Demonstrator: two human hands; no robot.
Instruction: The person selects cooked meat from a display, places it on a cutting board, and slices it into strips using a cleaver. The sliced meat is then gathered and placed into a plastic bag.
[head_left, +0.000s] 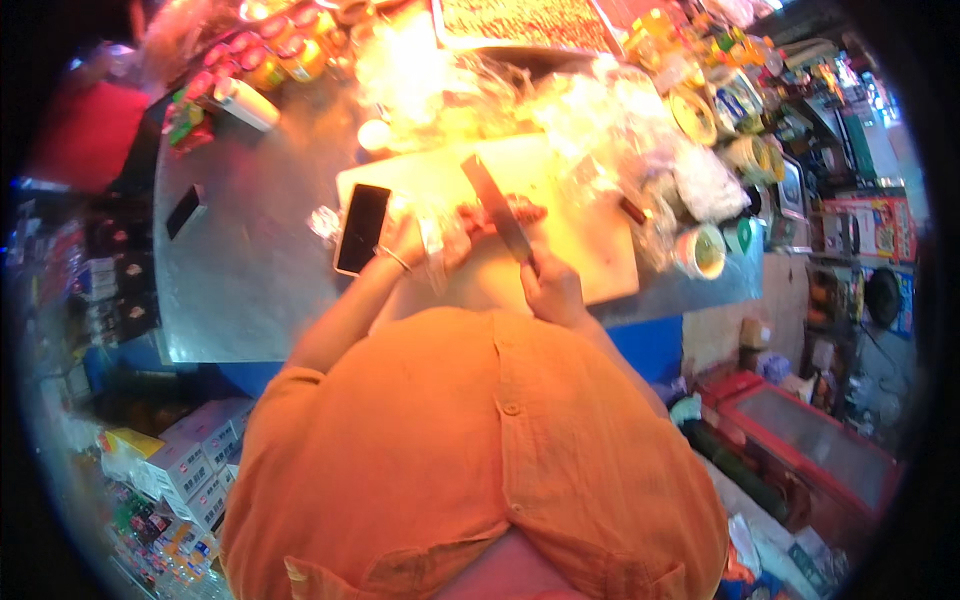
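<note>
My right hand (555, 289) grips the handle of a broad-bladed kitchen knife (497, 210). Its blade points away from me and lies across a strip of reddish meat (529, 210). The meat is on a pale cutting board (592, 255). At the meat's left end is my left hand (409, 240), with clear plastic (444, 244), perhaps a glove, around its fingers. Glare and the plastic hide how those fingers hold. A bracelet (396, 259) circles the left wrist. Just left of that hand, a smartphone (363, 229) with a dark screen lies over the board's left edge.
Beneath the board is a metal tabletop (225, 300). Plastic bags (709, 184) and an open tub (701, 251) crowd its right side. A small dark box-shaped object (185, 212) lies at left. Capped jars (304, 56) and a wide tray (525, 22) of small pieces stand at the back.
</note>
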